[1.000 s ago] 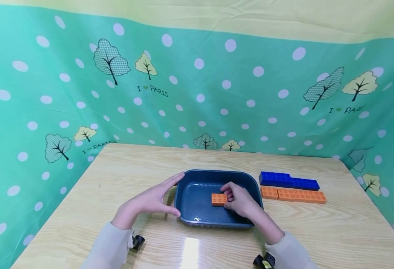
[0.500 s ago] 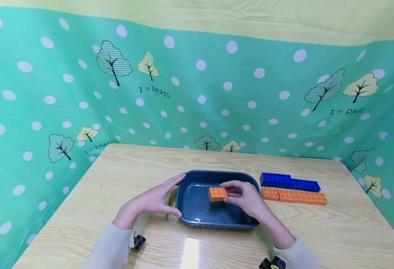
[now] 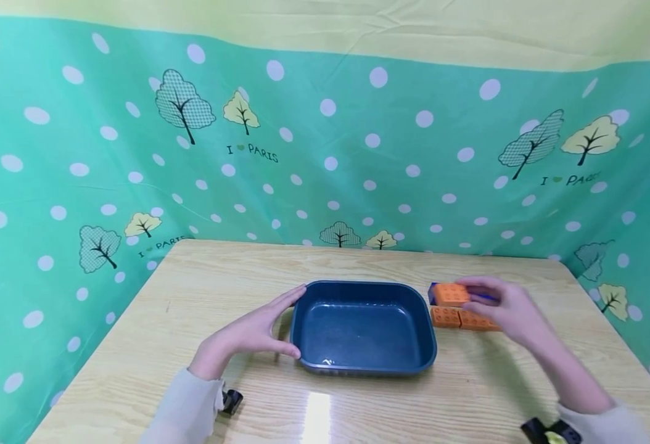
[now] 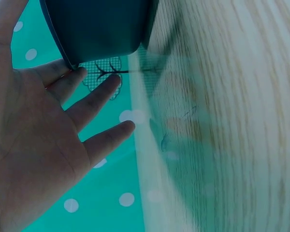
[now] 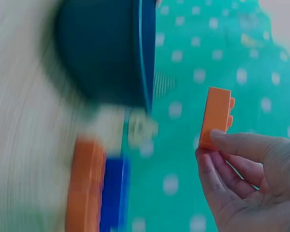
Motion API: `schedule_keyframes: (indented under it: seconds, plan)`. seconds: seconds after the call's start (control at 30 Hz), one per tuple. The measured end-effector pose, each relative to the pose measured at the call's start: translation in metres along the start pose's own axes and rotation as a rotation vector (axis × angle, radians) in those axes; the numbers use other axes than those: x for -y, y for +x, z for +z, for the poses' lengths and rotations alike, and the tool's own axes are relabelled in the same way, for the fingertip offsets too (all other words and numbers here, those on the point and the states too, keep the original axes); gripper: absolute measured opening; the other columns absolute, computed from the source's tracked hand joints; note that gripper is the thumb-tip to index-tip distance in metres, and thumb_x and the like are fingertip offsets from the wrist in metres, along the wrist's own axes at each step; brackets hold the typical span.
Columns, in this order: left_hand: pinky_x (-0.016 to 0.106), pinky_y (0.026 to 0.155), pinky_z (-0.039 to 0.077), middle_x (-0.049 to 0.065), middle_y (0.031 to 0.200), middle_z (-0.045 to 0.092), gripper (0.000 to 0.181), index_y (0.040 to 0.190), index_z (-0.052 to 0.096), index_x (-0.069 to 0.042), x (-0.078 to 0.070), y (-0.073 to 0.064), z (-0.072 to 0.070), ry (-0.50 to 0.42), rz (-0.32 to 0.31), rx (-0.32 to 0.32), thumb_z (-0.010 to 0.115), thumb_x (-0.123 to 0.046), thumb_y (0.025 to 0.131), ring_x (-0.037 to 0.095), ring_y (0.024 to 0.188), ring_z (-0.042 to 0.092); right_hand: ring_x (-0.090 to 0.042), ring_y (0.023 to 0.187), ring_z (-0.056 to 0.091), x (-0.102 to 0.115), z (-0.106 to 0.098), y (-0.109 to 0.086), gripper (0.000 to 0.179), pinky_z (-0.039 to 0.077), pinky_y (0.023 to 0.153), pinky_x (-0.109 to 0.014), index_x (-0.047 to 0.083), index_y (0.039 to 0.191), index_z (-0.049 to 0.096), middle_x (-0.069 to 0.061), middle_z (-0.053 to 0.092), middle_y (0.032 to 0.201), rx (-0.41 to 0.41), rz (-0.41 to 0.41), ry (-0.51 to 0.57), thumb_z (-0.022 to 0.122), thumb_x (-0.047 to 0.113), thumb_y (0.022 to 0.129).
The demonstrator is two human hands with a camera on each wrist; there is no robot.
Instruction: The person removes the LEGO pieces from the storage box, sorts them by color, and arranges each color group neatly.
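Note:
An orange toy building brick is pinched by the thumb and fingers of my right hand, raised above the row on the right of the table. The right wrist view shows that brick side-on, studs facing right, clear of everything but the hand. My left hand spans the left end of a dark blue tub, thumb and fingers spread and touching its rim. In the left wrist view the fingers of that hand are extended beside the tub. The tub's inside holds nothing visible.
Orange bricks lie in a row just right of the tub. Behind them are blue bricks, mostly hidden by the right hand and held brick. A green dotted cloth hangs behind the wooden table.
My right hand has lifted the orange brick out of the tub and carried it right, over the rows of bricks. The left hand stays at the tub's left end.

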State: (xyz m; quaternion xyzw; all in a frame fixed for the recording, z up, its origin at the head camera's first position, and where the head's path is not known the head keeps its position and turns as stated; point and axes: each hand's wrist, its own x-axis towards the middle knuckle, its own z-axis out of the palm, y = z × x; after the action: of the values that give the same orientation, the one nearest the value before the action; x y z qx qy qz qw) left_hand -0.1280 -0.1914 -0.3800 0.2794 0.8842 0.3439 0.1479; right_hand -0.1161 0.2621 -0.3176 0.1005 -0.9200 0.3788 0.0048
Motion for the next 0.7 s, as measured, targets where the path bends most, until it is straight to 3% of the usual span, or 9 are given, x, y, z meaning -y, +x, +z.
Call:
schedule_keyframes:
  seconds: [0.1, 0.27, 0.33, 0.37, 0.43, 0.5, 0.57, 0.7]
  plan:
    - [0.062, 0.118, 0.031, 0.007, 0.169, 0.012, 0.116, 0.162, 0.013, -0.018, 0.0, -0.001, 0.0, -0.004, -0.011, 0.004, 0.086, -0.041, 0.075, 0.037, 0.15, 0.029, 0.021, 0.091, 0.055, -0.032, -0.029, -0.007, 0.045, 0.054, 0.072, -0.008, -0.001, 0.131, 0.061, -0.03, 0.064, 0.126, -0.051, 0.006, -0.082, 0.073, 0.015, 0.091]
    - [0.061, 0.119, 0.03, 0.005, 0.17, 0.011, 0.117, 0.162, 0.013, -0.019, -0.001, -0.002, -0.001, -0.009, -0.03, 0.004, 0.087, -0.041, 0.074, 0.035, 0.151, 0.028, 0.029, 0.083, 0.045, -0.088, -0.063, -0.016, 0.044, 0.053, 0.063, -0.008, -0.01, 0.129, 0.059, -0.024, 0.07, 0.116, -0.119, 0.075, -0.154, 0.07, 0.012, 0.093]
    - [0.061, 0.119, 0.03, 0.005, 0.17, 0.011, 0.117, 0.162, 0.013, -0.019, -0.001, -0.002, -0.003, -0.008, -0.034, 0.003, 0.087, -0.041, 0.074, 0.036, 0.151, 0.027, 0.023, 0.079, 0.052, -0.108, -0.072, -0.019, 0.043, 0.053, 0.059, -0.011, -0.011, 0.128, 0.058, -0.026, 0.069, 0.114, -0.135, 0.125, -0.2, 0.07, 0.011, 0.093]
    - [0.061, 0.119, 0.03, 0.006, 0.17, 0.011, 0.118, 0.162, 0.012, -0.019, -0.001, -0.002, -0.003, -0.007, -0.034, 0.003, 0.087, -0.041, 0.074, 0.036, 0.151, 0.027, 0.013, 0.079, 0.061, -0.117, -0.075, -0.021, 0.042, 0.055, 0.059, -0.016, -0.012, 0.127, 0.058, -0.032, 0.067, 0.115, -0.139, 0.148, -0.226, 0.069, 0.009, 0.093]
    - [0.061, 0.119, 0.03, 0.006, 0.17, 0.01, 0.118, 0.162, 0.012, -0.02, -0.001, -0.002, -0.004, -0.003, -0.032, 0.002, 0.086, -0.043, 0.073, 0.037, 0.151, 0.028, -0.016, 0.083, 0.072, -0.135, -0.08, -0.024, 0.04, 0.058, 0.057, -0.025, -0.014, 0.125, 0.058, -0.036, 0.065, 0.114, -0.149, 0.186, -0.275, 0.069, 0.005, 0.092]
    - [0.061, 0.119, 0.03, 0.005, 0.17, 0.01, 0.118, 0.162, 0.012, -0.02, 0.0, -0.001, -0.004, 0.001, -0.03, 0.003, 0.086, -0.045, 0.073, 0.036, 0.151, 0.028, -0.046, 0.093, 0.068, -0.15, -0.084, -0.026, 0.038, 0.058, 0.056, -0.029, -0.014, 0.123, 0.059, -0.043, 0.059, 0.119, -0.142, 0.21, -0.311, 0.069, 0.002, 0.09]
    - [0.061, 0.119, 0.031, 0.005, 0.17, 0.01, 0.118, 0.162, 0.012, -0.021, 0.0, -0.001, -0.004, 0.002, -0.024, 0.003, 0.086, -0.046, 0.073, 0.036, 0.151, 0.028, -0.059, 0.102, 0.059, -0.164, -0.084, -0.028, 0.039, 0.058, 0.058, -0.035, -0.015, 0.122, 0.059, -0.044, 0.058, 0.118, -0.131, 0.235, -0.33, 0.07, 0.0, 0.088]
    - [0.06, 0.119, 0.03, 0.006, 0.17, 0.011, 0.119, 0.162, 0.012, -0.02, -0.002, 0.0, -0.002, -0.002, -0.018, 0.006, 0.086, -0.046, 0.073, 0.035, 0.151, 0.028, -0.059, 0.102, 0.056, -0.181, -0.081, -0.029, 0.044, 0.056, 0.069, -0.046, -0.014, 0.124, 0.058, -0.043, 0.057, 0.12, -0.065, 0.309, -0.342, 0.072, 0.003, 0.086]
